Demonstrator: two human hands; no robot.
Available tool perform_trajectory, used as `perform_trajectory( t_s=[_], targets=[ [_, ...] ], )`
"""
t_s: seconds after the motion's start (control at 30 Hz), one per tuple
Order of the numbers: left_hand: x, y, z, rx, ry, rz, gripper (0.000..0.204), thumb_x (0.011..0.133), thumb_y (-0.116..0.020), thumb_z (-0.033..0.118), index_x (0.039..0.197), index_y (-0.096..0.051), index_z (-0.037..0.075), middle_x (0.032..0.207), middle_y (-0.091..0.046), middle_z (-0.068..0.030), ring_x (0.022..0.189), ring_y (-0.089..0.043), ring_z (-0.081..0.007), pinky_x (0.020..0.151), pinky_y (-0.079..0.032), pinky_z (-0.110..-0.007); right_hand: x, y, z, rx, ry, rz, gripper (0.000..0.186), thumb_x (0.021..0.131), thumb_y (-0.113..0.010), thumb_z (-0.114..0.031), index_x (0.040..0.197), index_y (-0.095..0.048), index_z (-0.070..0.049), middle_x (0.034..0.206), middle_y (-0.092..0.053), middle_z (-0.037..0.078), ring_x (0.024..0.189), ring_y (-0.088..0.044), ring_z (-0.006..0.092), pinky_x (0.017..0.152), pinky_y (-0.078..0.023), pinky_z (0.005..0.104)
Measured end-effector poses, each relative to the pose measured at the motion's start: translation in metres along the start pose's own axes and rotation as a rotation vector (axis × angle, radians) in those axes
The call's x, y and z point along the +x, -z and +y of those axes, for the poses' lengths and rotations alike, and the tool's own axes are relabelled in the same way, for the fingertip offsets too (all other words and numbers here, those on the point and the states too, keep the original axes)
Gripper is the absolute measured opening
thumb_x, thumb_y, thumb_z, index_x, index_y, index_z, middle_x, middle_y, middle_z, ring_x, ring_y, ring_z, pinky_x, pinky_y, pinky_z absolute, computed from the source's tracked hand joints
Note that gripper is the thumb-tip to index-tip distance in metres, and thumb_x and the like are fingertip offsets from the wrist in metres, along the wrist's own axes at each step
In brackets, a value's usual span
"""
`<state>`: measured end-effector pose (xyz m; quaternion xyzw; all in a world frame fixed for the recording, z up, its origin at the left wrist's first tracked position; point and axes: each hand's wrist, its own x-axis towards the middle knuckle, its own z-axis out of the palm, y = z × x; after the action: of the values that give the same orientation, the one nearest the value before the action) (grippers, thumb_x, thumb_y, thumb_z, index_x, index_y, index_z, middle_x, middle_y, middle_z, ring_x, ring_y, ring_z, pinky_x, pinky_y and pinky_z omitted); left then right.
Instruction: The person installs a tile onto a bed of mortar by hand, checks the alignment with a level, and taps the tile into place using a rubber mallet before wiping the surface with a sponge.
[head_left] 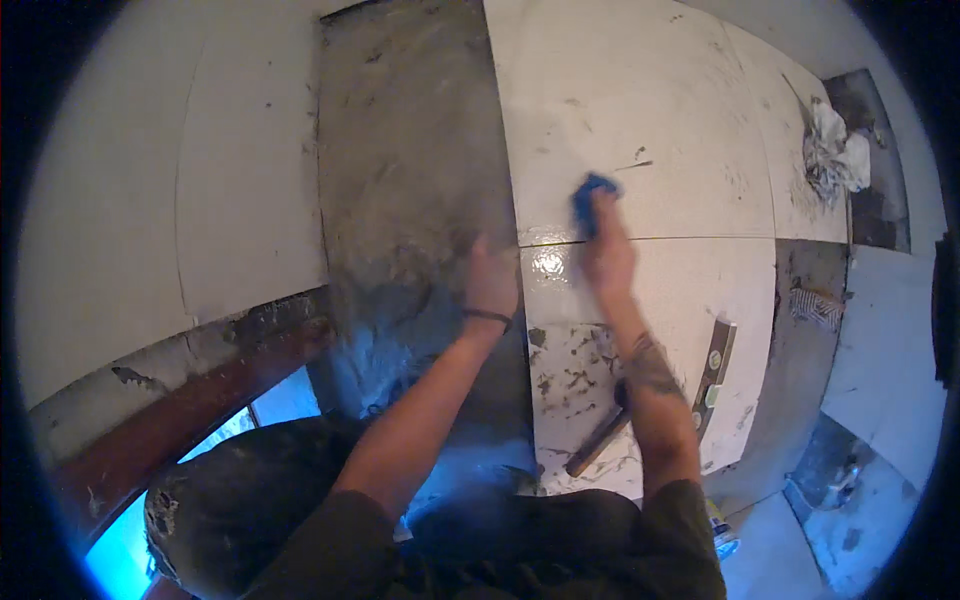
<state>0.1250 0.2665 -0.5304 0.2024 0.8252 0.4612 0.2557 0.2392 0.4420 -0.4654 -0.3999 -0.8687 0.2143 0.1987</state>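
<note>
Head view: we find the right hand (610, 257) with its grip clenched around a crumpled blue cloth (594, 196), on or just above the far pale tile (640, 100), near the joint (700, 238). The left hand (492, 281), blurred over the grey strip (410, 140), shows nothing held; we cannot tell whether its grip is released. We judge wiping the step in hand; the next pass calls for light, even pressure

Small, blurred blue sponge or cloth (592, 202); on or just over a pale, dark-smudged tile (640, 100), near its lower edge
</note>
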Motion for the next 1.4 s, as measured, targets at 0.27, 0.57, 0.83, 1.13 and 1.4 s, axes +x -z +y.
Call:
perform_trajectory(
  t_s=[0.27, 0.57, 0.83, 1.13, 1.4],
  targets=[
    [-0.003, 0.025, 0.015, -0.225, 0.253, 0.061, 0.059, 0.097, -0.061, 0.01, 0.151, -0.038, 0.004, 0.118, -0.071, -0.0147, 0.098, -0.069, -0.0212, 0.08, -0.056, -0.033, -0.006, 0.045, -0.034, 0.711, -0.34, -0.03, 0.058, 0.096, -0.071, -0.019, 0.147, -0.05, -0.002, 0.13, -0.067, 0.017, 0.114, -0.064, 0.0234, 0.1, -0.05, 0.0355],
    [-0.007, 0.019, 0.056, 0.062, -0.028, 0.204, 0.048, 0.098, -0.058, 0.009, 0.143, -0.046, -0.001, 0.124, -0.069, -0.0205, 0.109, -0.068, -0.0287, 0.096, -0.053, -0.04, -0.057, 0.035, -0.036, 0.412, -0.404, -0.105, 0.057, 0.097, -0.069, -0.019, 0.145, -0.046, 0.001, 0.128, -0.064, 0.019, 0.118, -0.062, 0.0275, 0.103, -0.047, 0.0377],
    [-0.027, 0.02, 0.078, 0.668, -0.78, -0.271, 0.053, 0.098, -0.058, 0.026, 0.144, -0.051, 0.001, 0.146, -0.055, -0.019, 0.137, -0.05, -0.0372, 0.11, -0.044, -0.05, -0.066, 0.114, 0.027, 0.442, -0.65, 0.174, 0.057, 0.095, -0.072, -0.028, 0.14, -0.053, 0.001, 0.125, -0.064, 0.022, 0.108, -0.065, 0.0325, 0.096, -0.05, 0.0398],
    [-0.045, 0.017, 0.098, 1.122, -0.538, -0.373, 0.072, 0.098, -0.057, 0.046, 0.156, -0.038, 0.007, 0.164, -0.035, -0.0156, 0.151, -0.034, -0.0327, 0.117, -0.03, -0.064, -0.282, 0.237, 0.081, -0.459, -0.631, 0.199, 0.05, 0.088, -0.077, -0.017, 0.131, -0.057, -0.002, 0.13, -0.058, 0.023, 0.122, -0.054, 0.042, 0.098, -0.047, 0.0486],
    [-0.047, 0.029, 0.088, 1.219, -0.549, -0.329, 0.075, 0.097, -0.056, 0.049, 0.155, -0.037, 0.005, 0.166, -0.03, -0.015, 0.152, -0.032, -0.0357, 0.117, -0.028, -0.064, -0.339, 0.159, -0.036, -0.004, -0.784, -0.188, 0.044, 0.082, -0.081, -0.029, 0.113, -0.062, -0.004, 0.102, -0.065, 0.018, 0.093, -0.065, 0.0377, 0.081, -0.052, 0.0448]
  ],
)
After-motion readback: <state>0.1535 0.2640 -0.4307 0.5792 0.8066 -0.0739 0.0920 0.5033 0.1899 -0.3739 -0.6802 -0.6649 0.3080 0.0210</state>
